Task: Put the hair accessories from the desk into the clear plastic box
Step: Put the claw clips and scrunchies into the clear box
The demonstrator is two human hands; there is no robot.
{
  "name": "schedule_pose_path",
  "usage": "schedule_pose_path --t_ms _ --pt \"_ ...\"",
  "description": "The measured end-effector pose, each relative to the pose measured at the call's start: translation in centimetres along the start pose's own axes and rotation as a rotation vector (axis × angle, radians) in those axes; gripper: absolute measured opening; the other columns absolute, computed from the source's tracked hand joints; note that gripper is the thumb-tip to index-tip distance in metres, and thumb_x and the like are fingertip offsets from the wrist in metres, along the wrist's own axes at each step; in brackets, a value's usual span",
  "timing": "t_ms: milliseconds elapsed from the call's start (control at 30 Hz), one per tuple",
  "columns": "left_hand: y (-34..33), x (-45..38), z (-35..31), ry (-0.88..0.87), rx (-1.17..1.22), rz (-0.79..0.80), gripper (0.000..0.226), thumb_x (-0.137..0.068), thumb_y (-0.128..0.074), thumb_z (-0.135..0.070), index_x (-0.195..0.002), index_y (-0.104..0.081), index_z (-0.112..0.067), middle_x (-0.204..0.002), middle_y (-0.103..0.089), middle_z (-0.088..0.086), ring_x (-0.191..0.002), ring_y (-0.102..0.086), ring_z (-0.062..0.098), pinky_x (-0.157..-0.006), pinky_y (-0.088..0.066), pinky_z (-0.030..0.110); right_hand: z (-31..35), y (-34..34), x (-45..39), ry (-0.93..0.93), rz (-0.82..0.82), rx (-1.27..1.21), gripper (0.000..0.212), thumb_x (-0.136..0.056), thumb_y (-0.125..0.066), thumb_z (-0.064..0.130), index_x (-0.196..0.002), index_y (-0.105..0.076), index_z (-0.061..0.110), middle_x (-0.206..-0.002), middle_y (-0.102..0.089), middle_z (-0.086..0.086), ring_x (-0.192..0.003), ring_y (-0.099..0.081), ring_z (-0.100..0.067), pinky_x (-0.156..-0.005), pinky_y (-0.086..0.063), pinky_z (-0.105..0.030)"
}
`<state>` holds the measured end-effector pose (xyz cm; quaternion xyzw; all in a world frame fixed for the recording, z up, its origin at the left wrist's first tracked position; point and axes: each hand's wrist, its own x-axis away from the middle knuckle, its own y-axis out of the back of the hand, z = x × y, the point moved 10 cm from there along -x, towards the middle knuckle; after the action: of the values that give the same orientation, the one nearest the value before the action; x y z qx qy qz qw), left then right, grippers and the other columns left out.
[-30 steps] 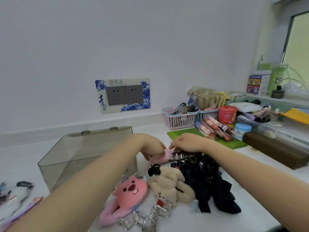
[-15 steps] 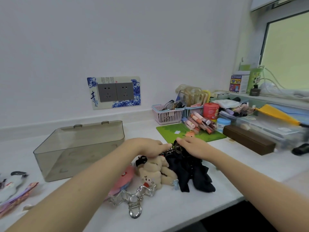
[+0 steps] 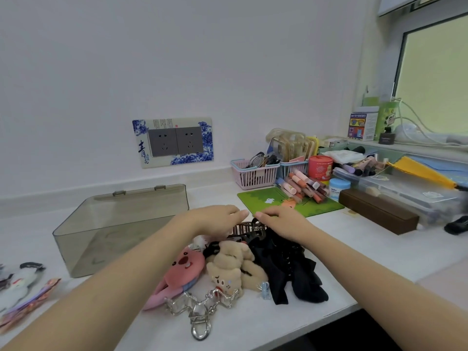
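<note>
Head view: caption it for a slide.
Both hands, left and right, reach over piled hair accessories beside empty clear box.

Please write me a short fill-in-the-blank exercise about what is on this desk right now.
1. The clear plastic box lies to the ____ of the pile of hair accessories.
2. The plush face beside the beige bear is ____ in colour.
3. The mat under the lip tubes is ____.
4. Both hands, left and right, rest at the pile's ____ edge.

Answers: left; pink; green; far

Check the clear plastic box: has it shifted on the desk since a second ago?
No. The clear plastic box keeps its place against the wall socket plate, its back right corner under the plate's right half as before. Only the camera view has changed.
</note>
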<state>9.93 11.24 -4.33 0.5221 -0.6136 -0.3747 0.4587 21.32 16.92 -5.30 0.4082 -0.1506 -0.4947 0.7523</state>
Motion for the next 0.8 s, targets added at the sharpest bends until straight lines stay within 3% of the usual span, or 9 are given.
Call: schedule_pose_path --t_ms 67,133,200,267,333,433,500,600,800 --pt "0.4 -0.5 -0.4 -0.052 0.013 -0.050 0.045 -0.099 -0.027 -0.044 -0.127 -0.051 -0.020 -0.110 -0.057 -0.001 -0.099 -0.052 0.016 -0.091 -0.038 0.028 0.5 0.1 -0.3 0.021 0.017 -0.044 0.040 -0.090 -0.051 0.042 -0.072 -0.061 0.007 -0.066 -0.049 -0.006 -0.067 -0.046 -0.018 -0.064 -0.036 -0.031" --pt "0.6 -1.2 -0.5 -0.091 0.035 -0.093 0.039 -0.097 -0.034 -0.043 -0.119 -0.059 -0.023 -0.109 -0.063 -0.004 -0.100 -0.058 0.016 -0.096 -0.043 0.032 0.9 0.3 -0.7 0.031 0.021 -0.057 0.040 -0.090 -0.054 0.036 -0.061 -0.048 0.010 -0.055 -0.034 -0.001 -0.055 -0.032 -0.014 -0.055 -0.024 -0.030" --pt "1.0 -1.4 -0.7 -0.105 0.057 -0.131 0.035 -0.096 -0.040 -0.039 -0.115 -0.063 -0.021 -0.116 -0.066 -0.001 -0.104 -0.058 0.017 -0.095 -0.043 0.031 1.2 0.8 -1.4 0.022 -0.016 -0.063 0.034 -0.090 -0.056 0.033 -0.059 -0.054 0.018 -0.051 -0.036 0.004 -0.052 -0.033 -0.010 -0.051 -0.025 -0.027" --pt "2.0 -1.3 -1.3 -0.121 0.056 -0.176 0.034 -0.095 -0.043 -0.036 -0.116 -0.063 -0.017 -0.118 -0.065 0.003 -0.107 -0.057 0.019 -0.090 -0.041 0.030 1.9 1.8 -2.0 0.018 -0.076 -0.105 0.023 -0.090 -0.056 0.031 -0.079 -0.071 0.018 -0.056 -0.048 0.006 -0.056 -0.042 -0.008 -0.053 -0.031 -0.024" --pt "3.0 -1.0 -1.8 -0.147 0.085 -0.226 0.035 -0.094 -0.047 -0.036 -0.122 -0.059 -0.017 -0.122 -0.063 0.004 -0.110 -0.056 0.019 -0.088 -0.040 0.028 2.9 3.0 -2.2 0.023 -0.142 -0.164 0.028 -0.090 -0.055 0.031 -0.094 -0.073 0.011 -0.067 -0.061 0.001 -0.067 -0.054 -0.014 -0.059 -0.039 -0.025" --pt "5.0 -0.2 -1.9 -0.172 0.182 -0.296 0.035 -0.093 -0.049 -0.036 -0.122 -0.058 -0.018 -0.124 -0.062 0.003 -0.110 -0.057 0.019 -0.088 -0.043 0.027 4.4 5.0 -2.6 0.052 -0.237 -0.246 0.033 -0.089 -0.056 0.031 -0.090 -0.072 0.003 -0.086 -0.071 -0.013 -0.082 -0.062 -0.024 -0.070 -0.046 -0.031" --pt "6.4 0.5 -1.6 -0.183 0.222 -0.322 0.035 -0.092 -0.052 -0.037 -0.120 -0.059 -0.016 -0.120 -0.064 0.003 -0.109 -0.059 0.020 -0.092 -0.047 0.033 5.8 5.9 -2.4 0.065 -0.261 -0.298 0.035 -0.089 -0.057 0.031 -0.078 -0.070 0.001 -0.073 -0.064 -0.013 -0.072 -0.054 -0.020 -0.065 -0.040 -0.031" --pt "8.0 2.0 -0.8 -0.208 0.314 -0.324 0.029 -0.089 -0.059 -0.033 -0.112 -0.063 -0.016 -0.107 -0.069 0.002 -0.097 -0.065 0.016 -0.093 -0.051 0.039 8.0 6.5 -2.3 0.079 -0.255 -0.418 0.028 -0.088 -0.058 0.032 -0.073 -0.071 0.012 -0.072 -0.067 -0.003 -0.067 -0.054 -0.012 -0.069 -0.046 -0.030" --pt "10.7 5.9 2.5 -0.185 0.298 -0.399 0.017 -0.085 -0.065 -0.024 -0.101 -0.061 -0.029 -0.095 -0.066 -0.006 -0.082 -0.063 0.009 -0.079 -0.049 0.024 12.9 3.7 -2.9 0.068 -0.089 -0.628 0.024 -0.087 -0.061 0.031 -0.094 -0.071 0.011 -0.075 -0.066 -0.002 -0.068 -0.060 -0.015 -0.059 -0.047 -0.023"
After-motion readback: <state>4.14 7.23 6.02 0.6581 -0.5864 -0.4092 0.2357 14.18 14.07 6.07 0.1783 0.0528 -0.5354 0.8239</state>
